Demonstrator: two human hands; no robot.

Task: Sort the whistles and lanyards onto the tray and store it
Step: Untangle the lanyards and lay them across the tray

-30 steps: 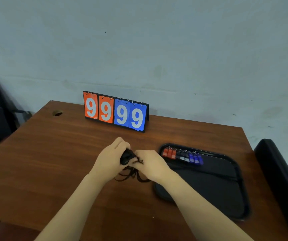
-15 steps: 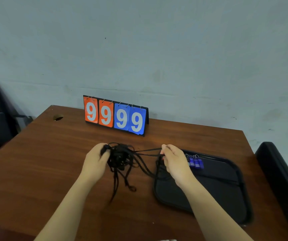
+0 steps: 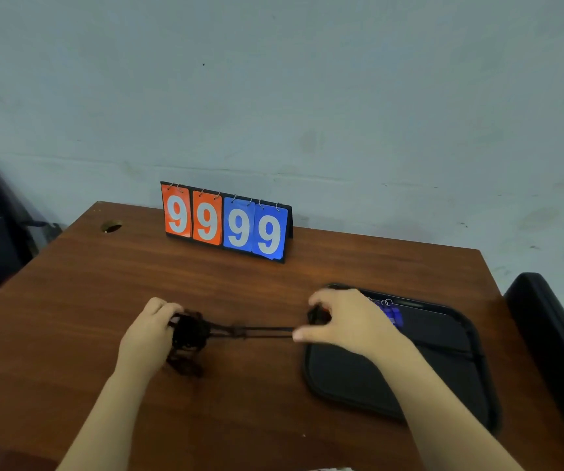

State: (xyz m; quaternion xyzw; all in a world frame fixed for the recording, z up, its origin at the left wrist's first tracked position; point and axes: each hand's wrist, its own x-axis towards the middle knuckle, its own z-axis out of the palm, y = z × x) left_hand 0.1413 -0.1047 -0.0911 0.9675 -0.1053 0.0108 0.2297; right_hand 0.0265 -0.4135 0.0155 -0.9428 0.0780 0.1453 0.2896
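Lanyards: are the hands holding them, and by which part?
The left hand grips the lanyards at their tangled bunch; the right hand pinches the end of taut strands.

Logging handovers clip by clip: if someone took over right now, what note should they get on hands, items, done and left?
Left hand grips the tangled lanyard bundle, left of the tray.
Right hand pinches a lanyard strand, taut from the bundle, over the tray's far left corner.
Done: blue whistles lie at the tray's far edge, partly hidden by the hand.
Left: untangle lanyards, lay them on the tray, store it.
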